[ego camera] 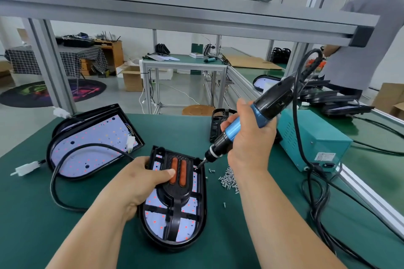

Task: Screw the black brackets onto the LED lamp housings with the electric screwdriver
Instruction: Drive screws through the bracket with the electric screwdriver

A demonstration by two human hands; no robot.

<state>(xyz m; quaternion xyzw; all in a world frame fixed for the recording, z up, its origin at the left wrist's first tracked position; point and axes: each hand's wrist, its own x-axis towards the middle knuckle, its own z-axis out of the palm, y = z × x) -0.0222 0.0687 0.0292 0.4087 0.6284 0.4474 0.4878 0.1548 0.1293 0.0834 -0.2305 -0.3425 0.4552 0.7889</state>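
Nearest, the left hand [140, 181] grips the black round-ended LED lamp housing [204, 203] on the green-matted bench [65, 236]. Its fingers curl over the housing's left rim, and the thumb presses on the black plastic bracket with two orange strips [172, 193] seated inside. Right of the housing, the right hand [247, 140] wraps its fingers round the tilted blue-and-black electric screwdriver [262, 111], whose bit touches the bracket's far right corner. Loose silver screws [229, 179] lie just right of the housing, with a teal metal power box [312, 140] beyond them.

Black bracket [175, 194] (two orange strips) seated in LED lamp housing [203, 203], blue electric screwdriver [271, 102] tilted, bit at bracket's corner
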